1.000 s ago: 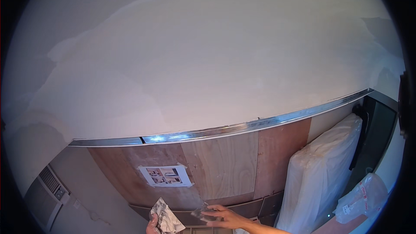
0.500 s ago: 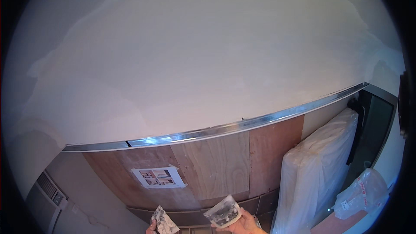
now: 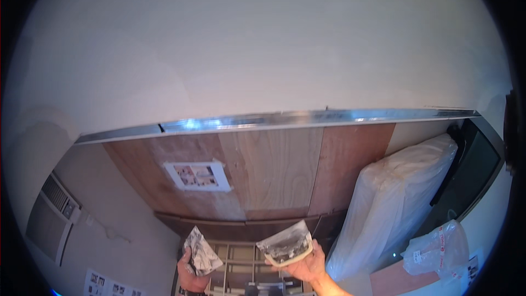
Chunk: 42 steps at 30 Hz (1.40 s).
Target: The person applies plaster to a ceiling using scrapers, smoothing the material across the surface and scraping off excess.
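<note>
Low in the view, left of centre, my left hand (image 3: 192, 275) is closed round the lower end of a putty knife (image 3: 203, 255). Its tapering metal blade points upward and is smeared grey and white; its handle is hidden in my fingers. To the right of it, my right hand (image 3: 308, 266) grips a wide plastering scraper (image 3: 286, 244) along its cream-coloured back edge. The scraper's broad blade faces up and carries dark and pale smears. The two tools are apart from each other. Above them spreads a pale ceiling (image 3: 263, 44) with patchy smoothed areas.
A shiny metal strip (image 3: 246, 121) edges the ceiling. Beyond are wooden panels (image 3: 274, 175) with a taped picture sheet (image 3: 198, 176). A plastic-wrapped mattress-like slab (image 3: 378, 203) leans at right, near a clear plastic bag (image 3: 438, 252). An air conditioner (image 3: 57, 211) sits at left; below lies a slatted frame (image 3: 238, 268).
My view has tipped downward, so the metal strip and panels sit higher. Both hands and their tools show higher and more fully, with the slatted frame now visible below.
</note>
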Available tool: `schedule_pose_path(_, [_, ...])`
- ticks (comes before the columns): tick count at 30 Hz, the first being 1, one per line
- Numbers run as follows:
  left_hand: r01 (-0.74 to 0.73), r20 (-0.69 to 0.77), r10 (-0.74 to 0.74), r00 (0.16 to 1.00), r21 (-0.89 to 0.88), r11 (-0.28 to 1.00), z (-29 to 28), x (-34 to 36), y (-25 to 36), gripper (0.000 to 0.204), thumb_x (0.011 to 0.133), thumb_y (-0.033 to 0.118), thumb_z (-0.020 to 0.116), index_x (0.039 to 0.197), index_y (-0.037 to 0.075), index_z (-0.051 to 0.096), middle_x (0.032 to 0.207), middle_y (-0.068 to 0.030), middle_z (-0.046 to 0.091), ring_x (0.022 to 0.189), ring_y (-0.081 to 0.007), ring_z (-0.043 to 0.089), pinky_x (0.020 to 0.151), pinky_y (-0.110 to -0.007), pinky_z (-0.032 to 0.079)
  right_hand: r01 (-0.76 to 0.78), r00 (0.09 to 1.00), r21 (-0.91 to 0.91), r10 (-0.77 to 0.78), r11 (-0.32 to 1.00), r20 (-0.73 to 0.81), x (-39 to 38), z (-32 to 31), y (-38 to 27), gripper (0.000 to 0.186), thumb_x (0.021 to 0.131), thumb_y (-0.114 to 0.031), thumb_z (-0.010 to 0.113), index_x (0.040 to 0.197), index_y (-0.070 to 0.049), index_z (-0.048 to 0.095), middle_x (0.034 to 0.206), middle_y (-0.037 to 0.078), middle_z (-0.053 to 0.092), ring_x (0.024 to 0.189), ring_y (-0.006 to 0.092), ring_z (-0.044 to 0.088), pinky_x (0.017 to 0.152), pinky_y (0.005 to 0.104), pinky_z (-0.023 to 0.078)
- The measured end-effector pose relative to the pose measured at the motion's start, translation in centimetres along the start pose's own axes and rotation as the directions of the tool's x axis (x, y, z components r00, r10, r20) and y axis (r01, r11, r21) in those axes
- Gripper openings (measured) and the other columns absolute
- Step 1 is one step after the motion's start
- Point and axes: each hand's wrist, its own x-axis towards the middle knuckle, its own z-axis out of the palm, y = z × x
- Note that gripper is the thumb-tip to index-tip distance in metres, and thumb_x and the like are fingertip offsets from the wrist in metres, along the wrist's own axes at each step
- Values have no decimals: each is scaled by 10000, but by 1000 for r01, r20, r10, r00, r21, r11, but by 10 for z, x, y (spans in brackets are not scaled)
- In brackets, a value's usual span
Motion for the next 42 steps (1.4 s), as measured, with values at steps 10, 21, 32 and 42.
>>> schedule_pose_path(10, [-231, 102, 352, 930, 909, 346, -36, -18, 21, 446, 1000, 253, 658, 1351, -21, 630, 1277, -170, 700, 1113, -243, 663, 939, -378, 540, -30, 998, 149, 21, 988, 64, 28, 16, 16, 851, 970, -610, 561, 1606, -96, 325, 1588, 290, 399, 1405, 569, 431, 1157, 650, 366])
schedule_pose_path(21, [-336, 148, 404, 903, 828, 448, -50, -34, 34, 492, 1022, 251, 640, 1396, -63, 583, 1342, -203, 665, 1182, -326, 632, 1022, -434, 481, -45, 993, 134, 30, 990, 117, 36, 35, 61, 867, 963, -650, 581, 1620, -143, 328, 1604, 238, 406, 1408, 534, 446, 1161, 608, 375])
schedule_pose_path(32, [-108, -110, 106, 988, -10, 994, -36, -31, 16, 391, 1079, 244, 557, 1406, 31, 551, 1287, -78, 684, 1159, -230, 673, 1059, -405, 527, -145, 989, -56, 146, 988, 24, 42, 58, 47, 1196, 764, -703, 752, 1619, -21, 267, 1611, 336, 319, 1445, 471, 421, 1197, 602, 346])
schedule_pose_path(42, [-246, -158, 227, 961, -116, 962, -52, -42, -11, 377, 1087, 280, 555, 1351, 11, 576, 1276, -111, 691, 1165, -275, 686, 1041, -470, 549, -343, 934, -136, 353, 929, 51, 69, 51, 30, 1341, 611, -735, 856, 1600, -19, 301, 1556, 351, 372, 1387, 526, 446, 1145, 635, 384])
